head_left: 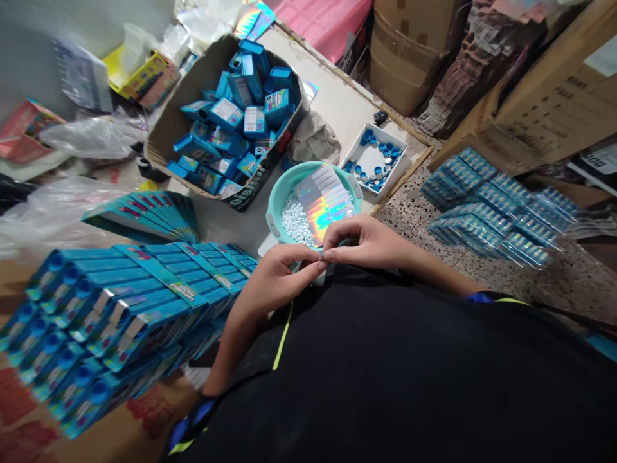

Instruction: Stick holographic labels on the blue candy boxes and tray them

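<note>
While the fingertips (328,254) of both hands pinch together at lower middle, narrowly closed on something too small to tell, the left hand (276,280) and right hand (362,242) sit at the rim of a turquoise plastic basin (281,186) holding white pellets (295,222) and a holographic foil sheet (324,202). Stacked blue boxes (130,302) lie at lower left; a cardboard carton (166,125) of blue packs stands at upper middle.

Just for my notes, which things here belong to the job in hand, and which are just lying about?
Job in hand: left hand and right hand, fingertips pinched together over a teal basin of white pellets and holographic foil sheets; tray of blue caps; stacked blue boxes.
Lying about: grey cloth; plastic bags; cardboard cartons.
</note>
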`<state>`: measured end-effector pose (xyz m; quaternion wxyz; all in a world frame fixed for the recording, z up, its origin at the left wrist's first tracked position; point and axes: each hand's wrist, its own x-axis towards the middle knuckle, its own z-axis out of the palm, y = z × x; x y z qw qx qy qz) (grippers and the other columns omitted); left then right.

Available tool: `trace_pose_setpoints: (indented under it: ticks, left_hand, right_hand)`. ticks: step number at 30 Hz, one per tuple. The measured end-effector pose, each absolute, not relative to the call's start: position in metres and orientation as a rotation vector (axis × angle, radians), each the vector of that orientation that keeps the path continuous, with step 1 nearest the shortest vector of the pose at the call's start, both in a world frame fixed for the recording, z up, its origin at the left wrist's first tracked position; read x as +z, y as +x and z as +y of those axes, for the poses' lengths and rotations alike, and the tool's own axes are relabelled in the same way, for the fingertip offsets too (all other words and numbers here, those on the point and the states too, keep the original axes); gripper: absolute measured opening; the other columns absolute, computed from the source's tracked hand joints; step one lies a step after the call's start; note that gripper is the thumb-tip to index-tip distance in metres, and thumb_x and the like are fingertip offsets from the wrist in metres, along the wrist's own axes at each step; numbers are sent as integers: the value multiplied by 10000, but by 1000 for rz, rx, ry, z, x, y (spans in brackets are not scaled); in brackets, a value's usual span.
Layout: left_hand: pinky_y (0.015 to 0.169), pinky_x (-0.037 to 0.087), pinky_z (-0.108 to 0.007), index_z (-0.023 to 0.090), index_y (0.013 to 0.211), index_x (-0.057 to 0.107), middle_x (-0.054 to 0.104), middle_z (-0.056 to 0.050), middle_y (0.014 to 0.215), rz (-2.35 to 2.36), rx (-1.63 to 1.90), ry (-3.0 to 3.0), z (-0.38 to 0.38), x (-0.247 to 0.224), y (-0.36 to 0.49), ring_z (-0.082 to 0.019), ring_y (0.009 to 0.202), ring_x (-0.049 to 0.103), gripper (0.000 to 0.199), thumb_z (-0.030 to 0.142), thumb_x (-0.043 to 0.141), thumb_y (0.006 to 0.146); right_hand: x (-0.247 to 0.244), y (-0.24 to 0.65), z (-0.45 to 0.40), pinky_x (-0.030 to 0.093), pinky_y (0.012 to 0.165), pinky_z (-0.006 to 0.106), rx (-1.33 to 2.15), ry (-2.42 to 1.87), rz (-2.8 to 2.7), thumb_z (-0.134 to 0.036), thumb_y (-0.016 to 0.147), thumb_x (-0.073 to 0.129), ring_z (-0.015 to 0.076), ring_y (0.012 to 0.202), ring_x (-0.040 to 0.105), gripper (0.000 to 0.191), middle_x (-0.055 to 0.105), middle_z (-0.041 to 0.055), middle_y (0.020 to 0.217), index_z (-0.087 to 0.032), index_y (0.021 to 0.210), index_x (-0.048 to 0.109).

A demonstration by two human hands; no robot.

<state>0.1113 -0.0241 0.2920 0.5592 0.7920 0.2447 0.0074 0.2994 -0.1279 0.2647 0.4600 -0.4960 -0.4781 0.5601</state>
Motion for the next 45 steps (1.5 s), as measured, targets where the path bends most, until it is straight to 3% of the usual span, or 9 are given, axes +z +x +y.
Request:
trace_pose_setpoints:
  ticks: [17, 25, 27, 31, 35, 40, 45]
  left_hand:
    - [591, 426, -246, 180, 761, 737, 680, -14, 670, 534, -41, 1937, -27, 295, 114, -143, 644, 587, 257, 368, 636, 904]
    - [800, 513, -308, 181, 866, 727, 722, -54, 834, 579, 126, 1704, -19, 280, 113, -191, 824, 658, 459, 556, 489, 977]
    - [833, 518, -317, 181, 921, 727, 730, -67, 901, 589, 167, 1633, -16, 273, 110, -195, 860, 662, 466, 599, 523, 949]
    - [739, 503, -284, 175, 895, 719, 707, -48, 856, 749, 238, 1645, -17, 265, 104, -178, 807, 633, 372, 544, 664, 879]
    - [699, 484, -269, 177, 797, 704, 689, -37, 795, 848, 334, 1676, -19, 262, 95, -169, 781, 614, 311, 472, 665, 888]
    - [720, 496, -278, 177, 824, 697, 689, -35, 795, 996, 608, 1675, -30, 261, 75, -166, 783, 630, 286, 443, 643, 914]
    - [774, 513, -291, 201, 934, 678, 684, -7, 828, 1231, 1176, 2017, -49, 270, 63, -145, 769, 627, 172, 364, 714, 892]
  right_hand:
    - [275, 308, -135, 420, 712, 304, 1010, -1436, -1676, -217, 944, 547, 161, 783, 573, 139, 675, 45, 833, -193, 838, 633]
    - [280, 322, -120, 430, 735, 322, 801, -1547, -1464, -246, 934, 576, 167, 781, 571, 154, 670, 32, 816, -201, 795, 626]
    - [282, 324, -111, 430, 729, 327, 740, -1579, -1385, -272, 932, 590, 166, 765, 570, 167, 668, 32, 803, -199, 786, 628]
    - [288, 320, -92, 428, 713, 330, 711, -1581, -1358, -297, 910, 616, 163, 748, 569, 168, 664, 31, 776, -196, 779, 642]
    - [291, 318, -75, 435, 674, 318, 881, -1508, -1343, -356, 892, 635, 143, 695, 551, 214, 645, 19, 720, -187, 762, 653]
    - [290, 314, -61, 447, 641, 295, 1104, -1366, -1328, -423, 873, 656, 142, 708, 576, 263, 663, 33, 741, -173, 794, 681]
    - [294, 284, -49, 439, 656, 296, 938, -1395, -1440, -376, 868, 653, 150, 703, 591, 233, 680, 27, 723, -174, 755, 679]
